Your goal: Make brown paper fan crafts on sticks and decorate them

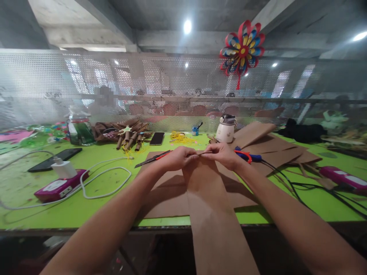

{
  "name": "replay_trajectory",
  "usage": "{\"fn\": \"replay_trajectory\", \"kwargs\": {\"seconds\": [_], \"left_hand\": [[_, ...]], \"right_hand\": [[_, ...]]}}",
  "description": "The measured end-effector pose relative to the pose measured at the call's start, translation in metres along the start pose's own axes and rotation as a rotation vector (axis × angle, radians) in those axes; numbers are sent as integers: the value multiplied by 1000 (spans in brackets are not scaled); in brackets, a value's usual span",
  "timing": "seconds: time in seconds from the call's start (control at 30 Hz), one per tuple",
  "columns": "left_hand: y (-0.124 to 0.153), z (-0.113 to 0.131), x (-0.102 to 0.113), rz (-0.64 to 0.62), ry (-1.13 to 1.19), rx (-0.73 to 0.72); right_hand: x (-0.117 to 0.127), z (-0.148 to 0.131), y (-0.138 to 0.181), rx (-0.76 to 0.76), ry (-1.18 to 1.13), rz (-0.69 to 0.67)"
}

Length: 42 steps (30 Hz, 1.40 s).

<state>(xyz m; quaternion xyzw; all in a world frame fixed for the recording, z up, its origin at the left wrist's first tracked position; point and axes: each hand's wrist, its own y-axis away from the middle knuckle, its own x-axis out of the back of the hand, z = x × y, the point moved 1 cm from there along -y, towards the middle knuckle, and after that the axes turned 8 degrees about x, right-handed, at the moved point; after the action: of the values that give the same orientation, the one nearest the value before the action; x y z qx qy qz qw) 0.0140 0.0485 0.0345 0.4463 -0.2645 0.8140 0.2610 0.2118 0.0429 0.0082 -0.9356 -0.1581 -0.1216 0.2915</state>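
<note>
A long strip of brown kraft paper (213, 206) hangs from my fingers over the table's front edge toward me. My left hand (182, 157) pinches its far end at the left corner. At the right corner my right hand (222, 154) grips the same end between thumb and fingers; the edge there looks folded or rolled. More brown paper (169, 194) lies flat beneath the strip. Beyond my left wrist lies a red-and-dark cutting tool (153, 158), partly hidden by my arm. A blue-handled tool with an orange part (243, 155) and a black cord rests beside my right wrist.
Brown paper sheets (275, 149) are stacked at right, near a purple power strip (344, 178). Another purple power strip (61, 185) with a white charger and cable stands left. A phone (157, 138), paper rolls (132, 139), yellow string (182, 137) and a white bottle (225, 129) stand behind.
</note>
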Motion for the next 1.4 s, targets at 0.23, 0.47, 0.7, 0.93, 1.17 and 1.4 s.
{"fn": "replay_trajectory", "kwargs": {"seconds": [0.23,0.47,0.7,0.93,1.17,1.4], "left_hand": [[1,1,0,37,-92,3],[1,6,1,18,-50,4],[2,-1,8,-144,-67,15],[0,-13,8,-177,-9,2],[2,-16,9,-235,111,64],[1,-21,9,-230,224,165]], "right_hand": [[-4,-3,1,-24,90,-29],[-7,-4,1,26,200,52],[-3,2,0,4,172,19],[-1,9,-1,-44,93,7],[3,7,0,-93,27,-6],[4,7,-1,-101,-11,-41]]}}
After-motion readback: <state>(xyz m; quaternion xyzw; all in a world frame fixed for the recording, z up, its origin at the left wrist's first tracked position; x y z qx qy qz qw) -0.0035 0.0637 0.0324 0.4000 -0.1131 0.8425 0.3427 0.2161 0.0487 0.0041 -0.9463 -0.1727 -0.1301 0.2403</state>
